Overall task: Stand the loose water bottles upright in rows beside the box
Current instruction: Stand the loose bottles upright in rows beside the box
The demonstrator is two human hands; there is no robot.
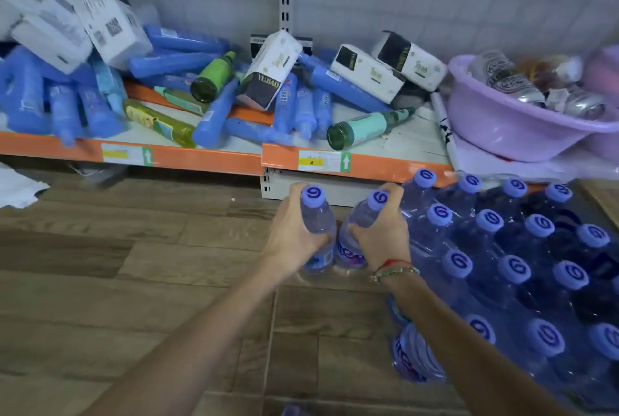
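My left hand [290, 234] grips a clear water bottle with a purple cap [318, 214] that stands upright on the wooden floor. My right hand [385, 231] grips a second bottle [360, 214] that leans slightly left, right beside the first. Both bottles sit at the left edge of a block of several upright purple-capped bottles in rows [512, 268], partly under clear wrap. No box shows plainly; a brown corner [603, 198] peeks at the far right.
A low orange-edged shelf [187, 156] runs behind, heaped with blue bottles, green glass bottles [212, 77] and white tissue boxes [268, 70]. A lilac basin [522, 127] with cans sits at right. Wood floor [134, 265] stretches left; white paper [16, 186] lies at far left.
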